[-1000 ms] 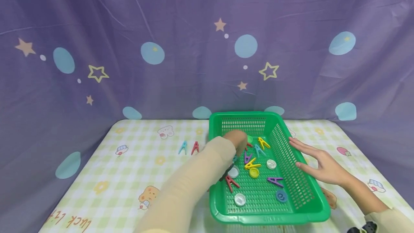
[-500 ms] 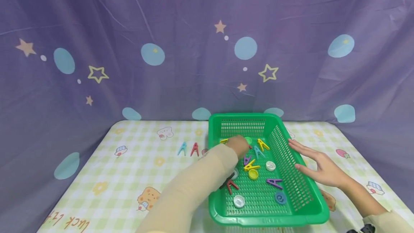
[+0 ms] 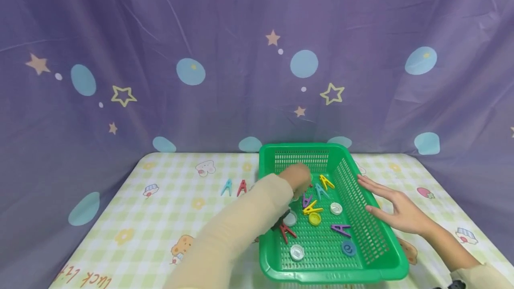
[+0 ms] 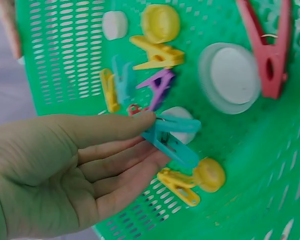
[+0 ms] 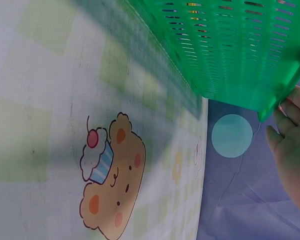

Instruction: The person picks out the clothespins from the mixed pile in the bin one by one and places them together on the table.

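Observation:
Over the inside of the green basket (image 3: 333, 275), my left hand (image 3: 296, 176) pinches a light-blue clothespin (image 4: 172, 140) between thumb and fingertips, its legs pointing away from the palm. In the left wrist view the left hand (image 4: 65, 165) hovers above a yellow clothespin (image 4: 179, 186), a yellow bottle cap (image 4: 209, 175) and a purple clothespin (image 4: 160, 87). A red clothespin (image 4: 273, 55) lies beside a clear round cap (image 4: 229, 77). My right hand (image 3: 397, 208) has its fingers extended against the basket's right rim; the right wrist view shows the hand (image 5: 295, 145) at that rim from outside.
Left of the basket, a light-blue clothespin (image 3: 226, 187) and a red clothespin (image 3: 242, 187) lie on the checked tablecloth (image 3: 160, 217). Inside the basket are also a purple clothespin (image 3: 341, 229), a blue cap (image 3: 348, 248) and a white cap (image 3: 297, 252). A purple curtain (image 3: 225, 21) hangs behind.
My left hand dips slightly and then lifts a little inside the basket, staying over its left part. The right hand stays at the rim. The head view has tilted up slightly.

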Tool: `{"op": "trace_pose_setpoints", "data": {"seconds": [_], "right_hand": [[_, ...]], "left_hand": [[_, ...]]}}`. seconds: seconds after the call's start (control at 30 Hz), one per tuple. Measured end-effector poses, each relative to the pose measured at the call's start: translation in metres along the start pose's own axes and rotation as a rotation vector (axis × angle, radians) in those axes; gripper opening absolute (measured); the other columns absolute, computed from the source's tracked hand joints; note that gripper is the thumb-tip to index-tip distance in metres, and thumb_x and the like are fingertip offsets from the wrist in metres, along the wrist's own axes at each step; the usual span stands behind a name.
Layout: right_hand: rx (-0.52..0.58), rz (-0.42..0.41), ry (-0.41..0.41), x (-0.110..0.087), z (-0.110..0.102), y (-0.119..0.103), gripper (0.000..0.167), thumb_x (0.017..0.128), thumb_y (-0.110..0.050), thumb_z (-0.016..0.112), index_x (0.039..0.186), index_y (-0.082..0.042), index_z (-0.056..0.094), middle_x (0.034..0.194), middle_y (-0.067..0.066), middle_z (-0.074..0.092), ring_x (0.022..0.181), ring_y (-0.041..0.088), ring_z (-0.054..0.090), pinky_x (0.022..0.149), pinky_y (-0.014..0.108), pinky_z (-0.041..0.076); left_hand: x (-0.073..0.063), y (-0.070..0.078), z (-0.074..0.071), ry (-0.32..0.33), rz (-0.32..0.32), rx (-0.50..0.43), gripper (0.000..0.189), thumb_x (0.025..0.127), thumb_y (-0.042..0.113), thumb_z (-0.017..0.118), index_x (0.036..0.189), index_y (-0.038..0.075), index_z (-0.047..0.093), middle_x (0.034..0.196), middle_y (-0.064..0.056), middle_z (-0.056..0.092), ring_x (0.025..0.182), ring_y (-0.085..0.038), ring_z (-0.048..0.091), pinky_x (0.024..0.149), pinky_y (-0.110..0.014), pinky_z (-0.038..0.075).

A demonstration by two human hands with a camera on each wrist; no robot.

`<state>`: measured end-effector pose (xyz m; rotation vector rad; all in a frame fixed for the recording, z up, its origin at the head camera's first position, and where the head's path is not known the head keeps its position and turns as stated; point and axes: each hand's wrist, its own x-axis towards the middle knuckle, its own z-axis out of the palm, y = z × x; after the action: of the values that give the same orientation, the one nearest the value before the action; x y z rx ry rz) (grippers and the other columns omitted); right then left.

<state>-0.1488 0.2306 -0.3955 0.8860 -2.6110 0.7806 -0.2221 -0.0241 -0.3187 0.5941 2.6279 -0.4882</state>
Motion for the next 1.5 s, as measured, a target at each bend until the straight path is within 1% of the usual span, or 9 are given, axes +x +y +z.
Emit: {"op": "trace_pose_setpoints", "data": {"seconds": [0.13,0.23,0.4,0.67,0.9,1.0,1.17,1.37,1.5], "right_hand": [[-0.006,-0.002,0.006,-0.002,0.001,0.0,0.065,0.085,-0.008,0.069,0.145,-0.01,0.042,0.152,0.012,0.041,0.14,-0.012,0.026,0.101,-0.004,0.019],[-0.007,-0.002,0.014,-0.003,0.002,-0.002,0.066,0.085,-0.008,0.069,0.145,-0.01,0.043,0.153,0.01,0.041,0.14,-0.011,0.027,0.101,-0.004,0.019],[0.003,-0.007,0.024,-0.004,0.003,-0.003,0.066,0.084,-0.008,0.07,0.144,-0.01,0.043,0.153,0.008,0.041,0.14,-0.011,0.028,0.101,-0.004,0.019],[-0.005,-0.007,0.02,-0.005,0.004,-0.001,0.066,0.084,-0.008,0.07,0.145,-0.01,0.043,0.153,0.009,0.041,0.14,-0.011,0.028,0.101,-0.003,0.02],[-0.013,-0.006,0.021,-0.004,0.005,0.001,0.066,0.084,-0.007,0.07,0.145,-0.009,0.043,0.152,0.013,0.042,0.14,-0.011,0.027,0.101,-0.004,0.02],[-0.001,-0.01,0.021,-0.003,0.004,0.001,0.066,0.084,-0.006,0.069,0.145,-0.009,0.043,0.152,0.014,0.041,0.141,-0.01,0.028,0.101,-0.004,0.019],[0.012,-0.009,0.022,-0.001,0.003,0.0,0.066,0.084,-0.006,0.069,0.145,-0.008,0.043,0.152,0.013,0.041,0.141,-0.009,0.028,0.102,-0.004,0.019],[0.008,0.0,0.029,-0.001,0.002,-0.001,0.066,0.084,-0.006,0.069,0.144,-0.009,0.043,0.153,0.009,0.04,0.14,-0.011,0.028,0.101,-0.005,0.019],[0.009,0.002,0.028,-0.001,0.003,-0.001,0.065,0.084,-0.006,0.069,0.144,-0.009,0.043,0.153,0.011,0.041,0.14,-0.011,0.028,0.101,-0.005,0.019]], "left_hand": [[0.005,-0.008,-0.016,-0.168,0.038,-0.094,0.007,0.086,0.015,0.072,0.092,0.012,0.076,0.099,0.001,0.066,0.066,-0.009,0.054,0.059,-0.018,0.049],[0.009,-0.018,-0.02,-0.237,0.033,-0.298,0.006,0.085,0.015,0.074,0.081,0.01,0.074,0.082,-0.001,0.07,0.064,-0.01,0.062,0.06,-0.019,0.054],[0.014,-0.035,-0.018,-0.252,0.118,-0.5,0.012,0.085,0.019,0.074,0.089,0.008,0.072,0.093,-0.006,0.074,0.089,-0.016,0.071,0.082,-0.025,0.059],[0.009,-0.058,-0.016,-0.294,0.186,-0.755,0.035,0.09,0.02,0.068,0.118,0.001,0.062,0.111,-0.013,0.07,0.089,-0.019,0.071,0.087,-0.031,0.058],[-0.001,-0.088,-0.01,-0.211,0.302,-0.89,0.018,0.09,0.02,0.068,0.095,0.004,0.07,0.088,-0.004,0.069,0.089,-0.017,0.069,0.086,-0.033,0.059],[-0.006,-0.101,-0.006,-0.182,0.32,-0.96,0.017,0.09,0.021,0.069,0.092,0.004,0.069,0.083,-0.002,0.066,0.086,-0.017,0.069,0.09,-0.037,0.058],[-0.013,-0.122,0.001,-0.126,0.304,-1.048,0.023,0.088,0.021,0.071,0.104,0.006,0.069,0.094,-0.002,0.068,0.083,-0.011,0.068,0.087,-0.034,0.059],[-0.021,-0.143,0.012,-0.085,0.293,-1.098,0.035,0.089,0.022,0.069,0.12,0.006,0.064,0.118,-0.008,0.067,0.096,-0.013,0.068,0.088,-0.032,0.058],[-0.025,-0.156,0.021,-0.066,0.299,-1.137,0.036,0.091,0.021,0.067,0.122,0.003,0.063,0.119,-0.009,0.067,0.098,-0.014,0.066,0.093,-0.034,0.056]]}}
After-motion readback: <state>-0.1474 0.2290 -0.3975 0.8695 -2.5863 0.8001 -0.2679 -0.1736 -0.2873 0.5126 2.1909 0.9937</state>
